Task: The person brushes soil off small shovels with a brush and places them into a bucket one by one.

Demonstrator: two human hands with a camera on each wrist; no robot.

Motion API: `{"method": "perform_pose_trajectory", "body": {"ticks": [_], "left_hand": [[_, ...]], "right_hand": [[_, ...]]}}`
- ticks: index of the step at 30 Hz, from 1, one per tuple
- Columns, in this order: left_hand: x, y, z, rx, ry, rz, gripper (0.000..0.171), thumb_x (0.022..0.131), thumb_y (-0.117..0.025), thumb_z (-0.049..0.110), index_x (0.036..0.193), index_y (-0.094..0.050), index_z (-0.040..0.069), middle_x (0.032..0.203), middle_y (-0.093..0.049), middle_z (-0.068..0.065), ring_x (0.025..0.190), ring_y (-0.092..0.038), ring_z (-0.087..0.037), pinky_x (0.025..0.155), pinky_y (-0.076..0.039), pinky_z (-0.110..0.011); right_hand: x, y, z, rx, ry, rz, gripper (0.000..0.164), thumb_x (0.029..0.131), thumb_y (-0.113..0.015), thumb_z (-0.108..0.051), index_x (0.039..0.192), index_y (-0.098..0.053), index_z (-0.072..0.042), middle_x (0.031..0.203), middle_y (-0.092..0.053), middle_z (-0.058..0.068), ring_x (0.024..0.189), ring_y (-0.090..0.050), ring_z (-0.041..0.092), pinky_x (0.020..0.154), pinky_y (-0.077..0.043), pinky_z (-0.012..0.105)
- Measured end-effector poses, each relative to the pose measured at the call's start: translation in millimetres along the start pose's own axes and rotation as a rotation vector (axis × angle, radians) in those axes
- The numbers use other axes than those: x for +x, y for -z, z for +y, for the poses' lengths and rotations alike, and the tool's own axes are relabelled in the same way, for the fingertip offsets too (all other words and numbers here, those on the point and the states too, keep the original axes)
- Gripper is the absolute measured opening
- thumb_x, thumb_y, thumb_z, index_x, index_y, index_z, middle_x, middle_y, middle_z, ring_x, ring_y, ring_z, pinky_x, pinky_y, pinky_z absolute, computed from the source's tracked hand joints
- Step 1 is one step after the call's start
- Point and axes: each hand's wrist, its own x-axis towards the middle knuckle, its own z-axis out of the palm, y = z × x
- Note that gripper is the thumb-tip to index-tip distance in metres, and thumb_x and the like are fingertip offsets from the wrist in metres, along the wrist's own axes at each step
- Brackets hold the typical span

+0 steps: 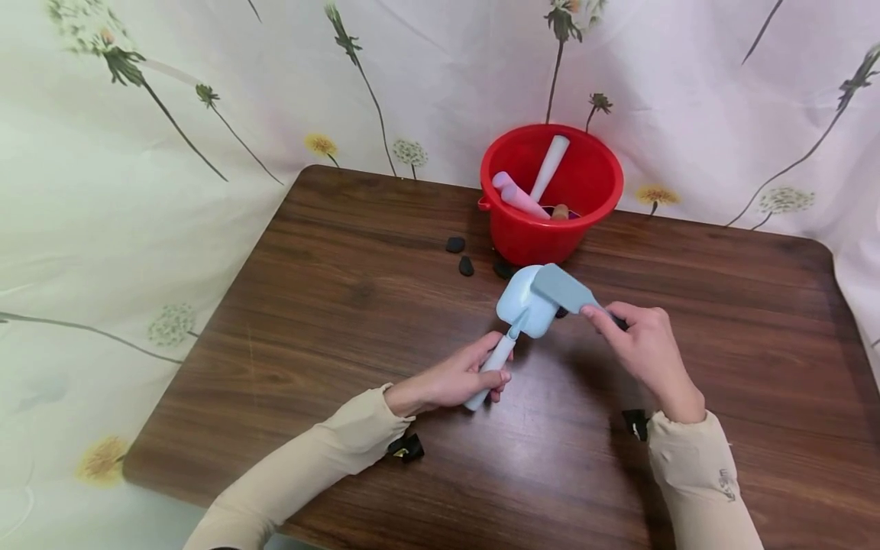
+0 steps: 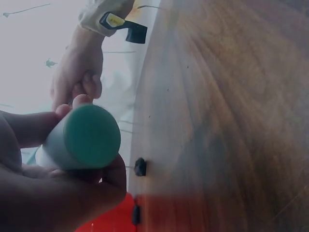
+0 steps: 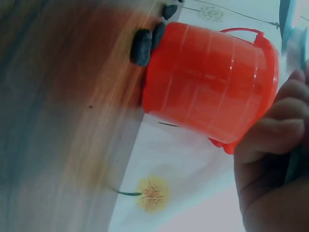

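Note:
In the head view my left hand (image 1: 450, 376) grips the pale handle of a light blue toy shovel (image 1: 512, 299), its scoop pointing away from me. The round green butt of the handle (image 2: 94, 137) fills the middle of the left wrist view. My right hand (image 1: 649, 344) pinches a grey-blue flat-bladed tool (image 1: 567, 286) by its narrow end. This blade overlaps the right side of the shovel's scoop in the head view. A dark stone (image 1: 561, 312) peeks out beneath the two tools.
A red bucket (image 1: 539, 238) stands at the table's back edge, holding a white handle (image 1: 550, 168) and pink handles (image 1: 522, 200). Black stones (image 1: 455, 244) lie left of its base, another dark stone (image 1: 504, 269) in front. A flowered cloth (image 1: 440, 92) hangs behind the brown table (image 1: 309, 305).

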Motion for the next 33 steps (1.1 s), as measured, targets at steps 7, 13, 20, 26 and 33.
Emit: {"method": "perform_pose_trajectory", "body": {"ticks": [7,13,20,26,33], "left_hand": [[3.1,-1.3,-5.0,0.032,0.003,0.04,0.029,0.095,-0.055,0.003,0.118,-0.041,-0.007,0.081,-0.065,-0.02,0.073,-0.069,-0.021,0.075,-0.056,-0.037],[6.8,-1.8,-6.5,-0.024,0.008,0.055,0.029,0.092,-0.056,-0.002,0.115,-0.041,-0.011,0.087,-0.068,-0.028,0.079,-0.07,-0.03,0.077,-0.058,-0.046],[6.2,-3.1,-5.6,0.065,0.015,0.047,0.027,0.091,-0.06,0.001,0.112,-0.046,-0.008,0.09,-0.071,-0.021,0.08,-0.07,-0.022,0.072,-0.057,-0.03],[4.7,-3.7,-4.9,0.032,0.024,0.057,0.029,0.09,-0.062,0.001,0.114,-0.045,-0.006,0.09,-0.07,-0.023,0.083,-0.07,-0.033,0.077,-0.059,-0.042],[2.6,-2.5,-2.4,0.164,0.02,0.079,0.026,0.09,-0.063,0.006,0.111,-0.05,-0.001,0.088,-0.072,-0.012,0.084,-0.07,-0.034,0.066,-0.053,-0.022]], "right_hand": [[-1,2,-10,-0.068,-0.028,0.034,0.029,0.086,-0.073,-0.023,0.064,-0.062,-0.009,0.047,-0.039,-0.003,0.043,-0.03,0.004,0.04,-0.023,0.02],[-6,-6,-27,-0.019,0.134,-0.146,0.021,0.083,-0.076,-0.024,0.067,-0.065,-0.016,0.051,-0.039,-0.012,0.046,-0.031,0.0,0.043,-0.027,0.015],[-3,-13,-39,-0.084,0.172,-0.201,0.028,0.084,-0.075,-0.027,0.063,-0.059,-0.019,0.05,-0.033,-0.012,0.046,-0.027,0.0,0.044,-0.026,0.018],[-1,-10,-38,-0.109,0.101,-0.135,0.015,0.081,-0.078,-0.025,0.075,-0.073,-0.013,0.051,-0.049,-0.009,0.047,-0.035,0.004,0.045,-0.033,0.019],[3,-2,-30,-0.118,0.068,0.05,0.029,0.083,-0.076,-0.026,0.063,-0.064,-0.009,0.046,-0.037,-0.004,0.042,-0.026,0.002,0.04,-0.021,0.018]]}}
